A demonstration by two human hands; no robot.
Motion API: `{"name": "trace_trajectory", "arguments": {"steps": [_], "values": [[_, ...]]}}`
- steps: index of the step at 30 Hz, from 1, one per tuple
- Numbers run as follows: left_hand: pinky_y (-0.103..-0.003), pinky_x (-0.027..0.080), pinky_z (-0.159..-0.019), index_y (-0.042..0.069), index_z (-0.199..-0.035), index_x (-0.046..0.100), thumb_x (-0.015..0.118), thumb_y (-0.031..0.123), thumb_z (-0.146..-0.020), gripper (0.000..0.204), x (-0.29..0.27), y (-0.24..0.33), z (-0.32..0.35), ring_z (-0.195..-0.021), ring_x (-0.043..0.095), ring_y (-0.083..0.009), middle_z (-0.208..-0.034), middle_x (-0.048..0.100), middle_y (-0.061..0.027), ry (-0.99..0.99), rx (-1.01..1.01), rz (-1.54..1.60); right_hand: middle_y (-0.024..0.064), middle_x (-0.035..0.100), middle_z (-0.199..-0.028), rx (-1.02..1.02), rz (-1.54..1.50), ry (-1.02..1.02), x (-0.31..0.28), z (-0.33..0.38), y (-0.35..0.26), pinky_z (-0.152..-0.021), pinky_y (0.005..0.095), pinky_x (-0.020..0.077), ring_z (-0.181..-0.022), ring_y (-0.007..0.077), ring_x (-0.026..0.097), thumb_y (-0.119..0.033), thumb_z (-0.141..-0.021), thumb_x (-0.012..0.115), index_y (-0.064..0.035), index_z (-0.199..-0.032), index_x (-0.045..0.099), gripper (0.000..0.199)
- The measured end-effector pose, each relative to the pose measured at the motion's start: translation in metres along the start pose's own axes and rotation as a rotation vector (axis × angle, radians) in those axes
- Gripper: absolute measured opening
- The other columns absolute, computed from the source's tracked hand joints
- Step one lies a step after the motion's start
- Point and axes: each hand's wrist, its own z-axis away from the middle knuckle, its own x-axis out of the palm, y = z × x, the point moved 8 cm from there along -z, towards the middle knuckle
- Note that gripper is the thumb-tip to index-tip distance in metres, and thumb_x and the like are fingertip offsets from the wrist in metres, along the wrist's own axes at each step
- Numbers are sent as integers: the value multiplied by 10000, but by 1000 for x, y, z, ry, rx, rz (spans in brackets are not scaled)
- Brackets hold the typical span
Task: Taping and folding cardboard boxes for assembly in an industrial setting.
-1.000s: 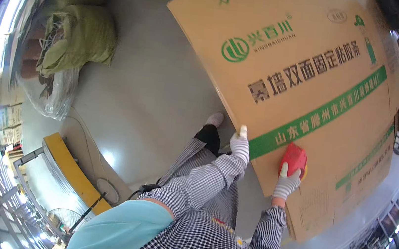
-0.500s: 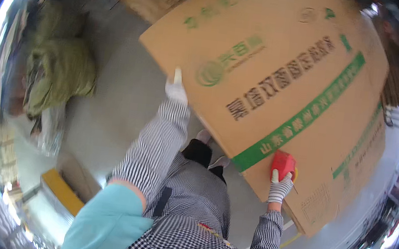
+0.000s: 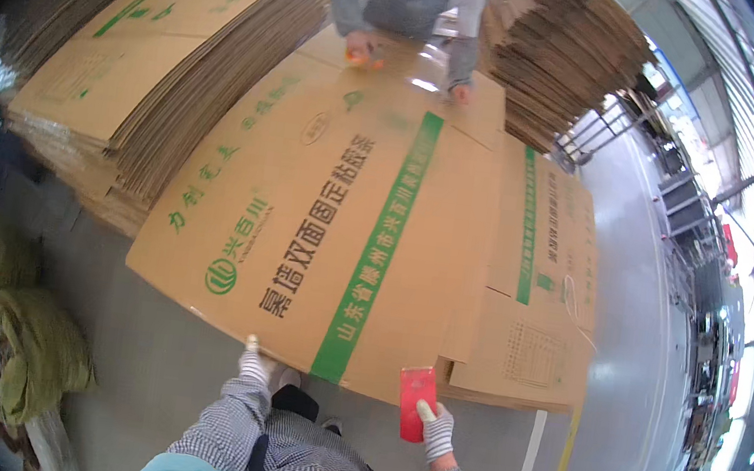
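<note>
A large flattened cardboard carton (image 3: 303,226) with green and black print lies across the middle, its near edge towards me. My left hand (image 3: 255,365), in a pale glove, grips that edge with the thumb on top; its other fingers are hidden. My right hand (image 3: 436,431), in a striped glove, is closed round a flat, boxy red hand tool (image 3: 416,400), of a kind I cannot make out. It is held just off the carton's near edge. At the carton's far end, a co-worker's hand (image 3: 359,48) holds something small and orange; their other hand (image 3: 461,93) is by the far corner.
More flattened cartons (image 3: 528,348) lie lower at the right. Tall stacks of cardboard stand at the left (image 3: 220,56) and far right (image 3: 560,51). A green woven sack (image 3: 34,344) is on the floor at left. Floor lines (image 3: 525,470) run along the right.
The view has lifted, bringing the co-worker and stacks into sight. The carton's tilt now looks flatter. My right hand, with the red tool, has come off the carton's face.
</note>
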Motion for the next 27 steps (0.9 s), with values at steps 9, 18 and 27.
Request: {"name": "trace_trajectory", "arguments": {"steps": [9, 18, 27], "values": [[-489, 347, -1113, 100, -1430, 377, 442, 508, -972, 617, 6, 32, -2, -1308, 436, -319, -1442, 443, -110, 311, -32, -301, 74, 689, -907, 184, -358, 196, -113, 96, 74, -699, 299, 533, -766, 140, 640, -311, -850, 749, 31, -1084, 654, 425], [-535, 363, -1072, 89, -1430, 410, 432, 595, -925, 715, 125, 6, 128, -1281, 466, -315, -1424, 480, -108, 254, -154, -381, 97, 699, -952, 281, -548, 381, -196, 159, 149, -750, 320, 543, -814, 172, 664, -431, -848, 720, 45, -1156, 629, 574], [-460, 357, -1083, -18, -1404, 418, 556, 501, -910, 730, 193, 29, 207, -1216, 498, -307, -1357, 519, -158, -102, 158, -752, 110, 701, -991, 219, -775, 489, -251, 202, 175, -775, 331, 542, -835, 192, 677, -421, -835, 738, 31, -1159, 635, 566]]}}
